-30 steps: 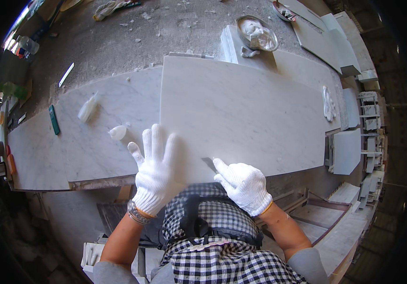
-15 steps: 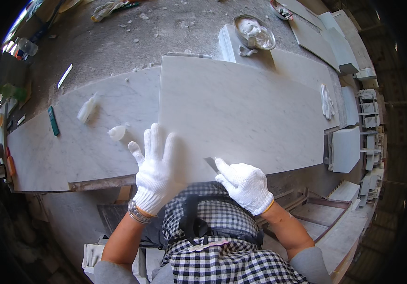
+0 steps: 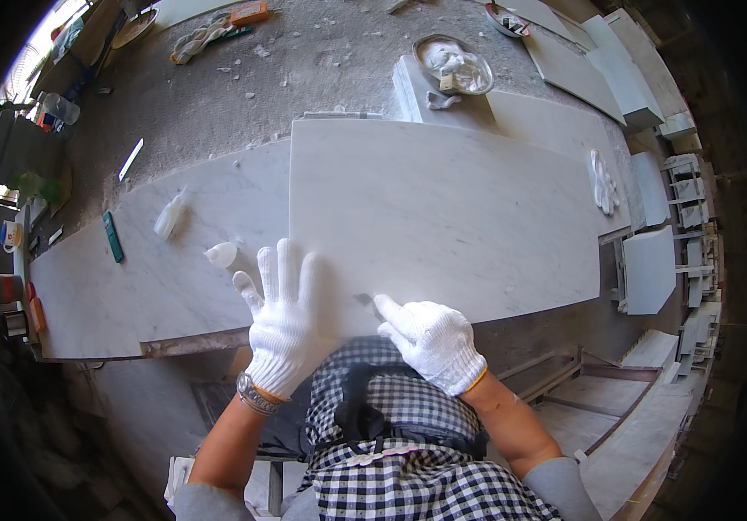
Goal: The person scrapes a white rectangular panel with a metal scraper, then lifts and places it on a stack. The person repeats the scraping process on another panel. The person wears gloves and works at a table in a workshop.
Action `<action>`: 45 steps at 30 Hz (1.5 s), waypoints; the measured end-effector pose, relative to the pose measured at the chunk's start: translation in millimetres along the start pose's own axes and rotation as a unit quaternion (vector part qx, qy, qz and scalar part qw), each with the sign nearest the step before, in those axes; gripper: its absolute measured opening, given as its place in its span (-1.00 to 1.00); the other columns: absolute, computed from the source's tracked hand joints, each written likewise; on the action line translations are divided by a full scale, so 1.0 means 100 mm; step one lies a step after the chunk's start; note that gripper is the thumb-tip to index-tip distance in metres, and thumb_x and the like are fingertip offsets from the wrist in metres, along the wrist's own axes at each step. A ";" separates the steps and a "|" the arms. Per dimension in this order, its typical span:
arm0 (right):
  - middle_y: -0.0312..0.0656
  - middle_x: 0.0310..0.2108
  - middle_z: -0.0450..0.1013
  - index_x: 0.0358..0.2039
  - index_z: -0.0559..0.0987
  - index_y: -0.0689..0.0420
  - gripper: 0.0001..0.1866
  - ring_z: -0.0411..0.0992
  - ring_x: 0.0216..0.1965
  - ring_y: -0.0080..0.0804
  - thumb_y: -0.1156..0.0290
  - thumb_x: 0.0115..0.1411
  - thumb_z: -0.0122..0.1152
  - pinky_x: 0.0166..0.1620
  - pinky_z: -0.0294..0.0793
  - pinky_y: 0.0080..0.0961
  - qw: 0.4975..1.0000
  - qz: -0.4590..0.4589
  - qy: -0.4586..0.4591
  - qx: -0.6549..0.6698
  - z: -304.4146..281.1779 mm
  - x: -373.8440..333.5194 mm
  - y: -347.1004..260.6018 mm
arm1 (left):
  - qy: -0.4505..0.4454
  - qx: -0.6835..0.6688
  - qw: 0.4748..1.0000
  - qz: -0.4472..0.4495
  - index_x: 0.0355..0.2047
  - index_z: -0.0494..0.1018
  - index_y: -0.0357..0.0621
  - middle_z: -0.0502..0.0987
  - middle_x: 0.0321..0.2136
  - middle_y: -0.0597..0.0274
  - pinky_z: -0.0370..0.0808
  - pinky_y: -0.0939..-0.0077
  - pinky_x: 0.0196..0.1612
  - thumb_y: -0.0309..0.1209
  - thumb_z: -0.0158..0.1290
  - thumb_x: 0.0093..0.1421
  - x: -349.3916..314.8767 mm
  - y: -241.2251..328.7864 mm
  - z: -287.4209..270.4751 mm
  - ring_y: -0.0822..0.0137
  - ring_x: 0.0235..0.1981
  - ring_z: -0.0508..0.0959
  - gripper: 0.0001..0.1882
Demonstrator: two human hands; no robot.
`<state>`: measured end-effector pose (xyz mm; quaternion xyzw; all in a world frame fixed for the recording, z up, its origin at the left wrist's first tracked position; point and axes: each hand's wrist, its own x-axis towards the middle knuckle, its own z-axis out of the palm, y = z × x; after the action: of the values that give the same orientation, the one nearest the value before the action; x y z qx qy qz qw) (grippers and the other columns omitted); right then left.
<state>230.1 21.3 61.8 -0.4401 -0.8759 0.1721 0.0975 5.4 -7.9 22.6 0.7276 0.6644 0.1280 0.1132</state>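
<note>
One scraper (image 3: 363,299) at six o'clock, one marble slab (image 3: 443,208) spanning the centre.
The right hand (image 3: 432,340), at five, is closed around the scraper; the left hand (image 3: 283,323), at eight, lies fingers spread at the slab's left edge, gripping nothing. Just past twelve, a round bowl (image 3: 422,68) holds white material (image 3: 456,59); between nine and ten lies a translucent squeeze bottle (image 3: 169,218), its contents unclear.

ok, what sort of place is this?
Probably a stone-working shop: a large veined white slab in front, more pale slabs at the right, and pale chips scattered over a dusty grey surface.
</note>
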 end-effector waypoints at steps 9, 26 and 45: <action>-0.02 -0.40 0.61 0.04 0.65 0.27 -0.56 0.58 -0.43 -0.14 0.40 0.15 0.44 -0.34 0.59 -0.33 0.979 0.111 0.161 0.056 -0.37 -0.59 0.52 | -0.155 -0.067 0.934 0.314 0.38 0.26 -0.26 0.25 0.37 -0.21 0.11 -0.52 0.33 0.25 0.23 0.09 -0.20 1.12 0.16 -0.24 0.44 0.15 0.05; -0.14 -0.42 0.59 0.16 0.57 0.33 -0.54 0.47 -0.50 -0.55 0.52 0.24 0.37 -0.41 0.50 -0.56 0.885 0.330 0.243 0.221 -0.39 -1.48 0.85 | -0.141 -0.079 0.937 0.309 0.31 0.29 -0.18 0.24 0.31 -0.35 0.06 -0.75 0.22 0.17 0.36 0.00 -0.04 1.15 0.16 -0.39 0.39 0.19 0.01; -0.07 -0.29 0.65 0.14 0.58 0.35 -0.55 0.47 -0.51 -0.59 0.53 0.24 0.39 -0.44 0.50 -0.55 0.881 0.338 0.290 0.163 -0.42 -1.72 1.07 | -0.105 -0.053 0.926 0.359 0.38 0.23 -0.30 0.19 0.40 -0.30 -0.15 -0.68 0.34 0.35 0.04 0.19 0.74 1.94 0.61 -0.36 0.47 0.06 0.04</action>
<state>424.1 -48.7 55.9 -0.7174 -0.5662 0.2000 0.3532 214.0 48.8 32.6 0.9195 0.3357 0.1173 0.1673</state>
